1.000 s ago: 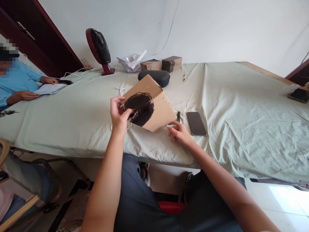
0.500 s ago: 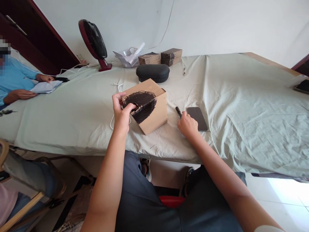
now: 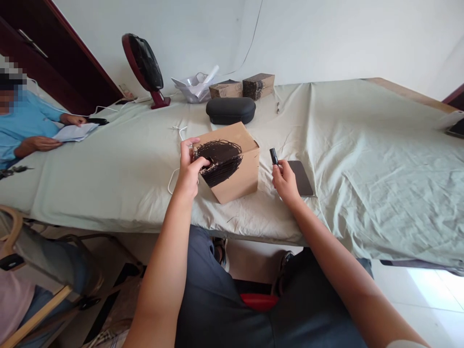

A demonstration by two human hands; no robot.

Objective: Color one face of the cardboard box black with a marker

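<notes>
My left hand (image 3: pixel 189 169) grips the left edge of a brown cardboard box (image 3: pixel 241 176), with the thumb in a hole amid a patch of black scribble. The box stands tilted on the cloth-covered table. In my right hand (image 3: pixel 285 182) is a black marker (image 3: pixel 273 155), its dark end pointing up and away from me. Just behind that hand lies a dark flat tablet-like object (image 3: pixel 303 178), partly covered by the fingers. A white cable (image 3: pixel 171 183) runs behind my left hand.
Beyond the box lies a black oblong case (image 3: pixel 230 110). Farther back stand two small cardboard boxes (image 3: pixel 259 86), a clear plastic basket (image 3: pixel 192 92) and a fan (image 3: pixel 145 65). A small pen-like item (image 3: pixel 278 108) lies near them. At left, a person in blue (image 3: pixel 34 116) holds papers (image 3: pixel 76 132).
My right hand has lifted the marker from the table, raising its dark end. The box has turned slightly and sits a little farther right in view, my left hand still on it.
</notes>
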